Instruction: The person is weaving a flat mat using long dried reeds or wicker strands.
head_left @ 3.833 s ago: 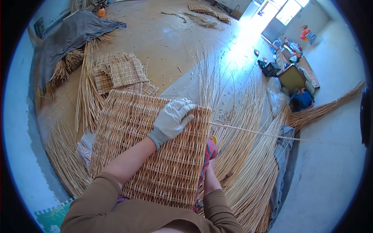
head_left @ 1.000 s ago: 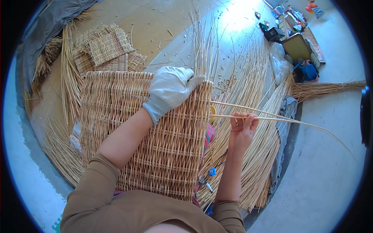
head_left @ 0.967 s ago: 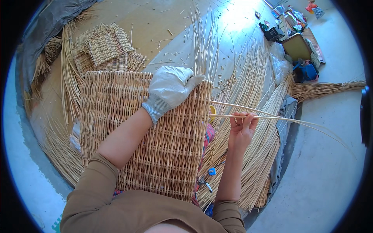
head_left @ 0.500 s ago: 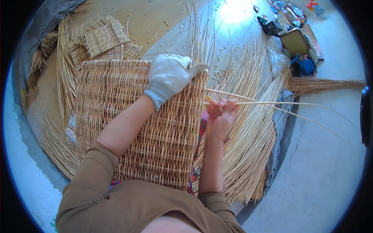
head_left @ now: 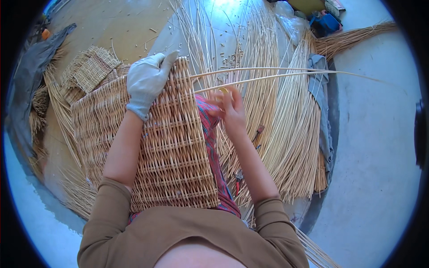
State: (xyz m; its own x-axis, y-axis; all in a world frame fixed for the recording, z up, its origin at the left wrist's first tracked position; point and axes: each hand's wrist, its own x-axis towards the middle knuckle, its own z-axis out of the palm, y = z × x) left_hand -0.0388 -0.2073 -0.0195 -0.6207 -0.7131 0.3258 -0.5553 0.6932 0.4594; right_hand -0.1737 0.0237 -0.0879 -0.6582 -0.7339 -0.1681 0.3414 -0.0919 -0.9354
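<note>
A rectangular woven wicker panel (head_left: 165,138) leans across my lap, its face turned up toward me. At its upper edge, my left hand (head_left: 146,80), in a pale knitted glove, is closed on the panel with the thumb pointing along the rim. Two long wicker rods (head_left: 277,74) stick out from the panel's right edge and run far to the right. Just under the lower rod is my bare right hand (head_left: 232,110), fingers apart and partly blurred, with something yellow around one finger. Nothing shows clearly in its grasp.
Long loose wicker rods (head_left: 290,134) lie in a broad spread on the right. Smaller woven pieces (head_left: 91,69) are piled at the far left. A red-handled tool (head_left: 239,182) lies beside my right leg. Grey cloth (head_left: 319,80) and a tied bundle (head_left: 353,39) lie farther right.
The panel has tilted and shifted left in view, along with my left hand. My right hand has come off the rod and moved slightly left and up. The view has also shifted.
</note>
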